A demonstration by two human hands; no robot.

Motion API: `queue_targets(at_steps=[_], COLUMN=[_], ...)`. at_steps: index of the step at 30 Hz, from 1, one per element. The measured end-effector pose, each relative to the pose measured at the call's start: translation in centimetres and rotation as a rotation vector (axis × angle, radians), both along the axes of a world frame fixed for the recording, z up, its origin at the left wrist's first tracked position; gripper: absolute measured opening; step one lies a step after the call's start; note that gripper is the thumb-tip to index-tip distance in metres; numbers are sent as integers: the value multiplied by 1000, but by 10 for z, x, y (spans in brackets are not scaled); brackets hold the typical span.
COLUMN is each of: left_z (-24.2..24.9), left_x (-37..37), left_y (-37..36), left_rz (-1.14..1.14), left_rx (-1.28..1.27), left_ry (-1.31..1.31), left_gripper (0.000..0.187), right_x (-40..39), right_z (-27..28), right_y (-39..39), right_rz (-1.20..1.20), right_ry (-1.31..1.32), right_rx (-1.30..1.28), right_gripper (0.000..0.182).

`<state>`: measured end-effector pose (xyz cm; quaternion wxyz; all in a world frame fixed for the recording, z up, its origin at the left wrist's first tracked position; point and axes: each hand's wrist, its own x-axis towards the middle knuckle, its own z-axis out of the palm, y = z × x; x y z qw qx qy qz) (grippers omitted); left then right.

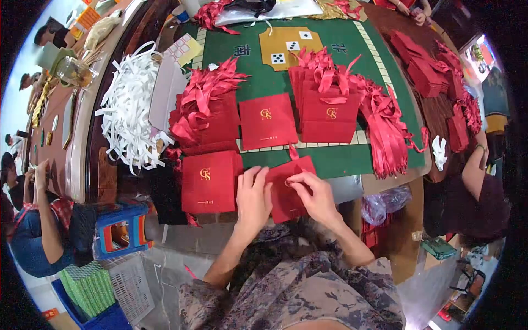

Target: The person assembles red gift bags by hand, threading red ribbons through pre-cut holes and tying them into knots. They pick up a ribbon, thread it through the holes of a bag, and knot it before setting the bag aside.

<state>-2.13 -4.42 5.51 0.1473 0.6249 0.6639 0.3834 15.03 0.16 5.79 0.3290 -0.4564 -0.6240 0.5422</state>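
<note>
A red gift bag (284,202) lies tilted at the near edge of the green table, in front of my body. My left hand (252,197) grips its left edge, thumb on the near face. Over the bag's middle, my right hand (316,197) is closed in a pinch; what the fingertips hold is too small to make out. A bit of red ribbon (293,152) sticks out above the bag. Left of my left hand is a stack of red bags with gold lettering (206,187). Another lettered red bag (268,122) lies flat just beyond my hands.
Red bags with ribbon handles (330,118) stand on the green mat (341,165), beside a bundle of red ribbons (388,143). White ribbons (132,110) are heaped at left. More red bags (421,69) lie on the right table. Other people sit at both sides.
</note>
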Motion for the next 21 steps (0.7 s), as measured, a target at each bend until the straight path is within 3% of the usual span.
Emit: queue_targets(at_steps=[2, 4, 7, 9, 15, 21], left_z=[-9, -19, -19, -11, 13, 14], left_x=[2, 1, -1, -2, -8, -6], left_y=[9, 14, 17, 20, 30, 37], left_rz=[50, 37, -16, -25, -187, -204], left_rx=[-99, -137, -195, -160, -185, -262], left_ry=[210, 258, 287, 241, 98, -15], left_gripper=[38, 41, 35, 25, 17, 9], right_x=[-2, -5, -9, -10, -2, 3], right_z=[-3, -15, -28, -28, -15, -9], right_y=[6, 9, 14, 15, 14, 11], right_rz=[25, 15, 29, 9, -33, -69], right_ry=[-203, -188, -265, -276, -263, -258], right_rx=[221, 154, 301, 290, 289, 316], right_gripper=[18, 15, 13, 13, 12, 12])
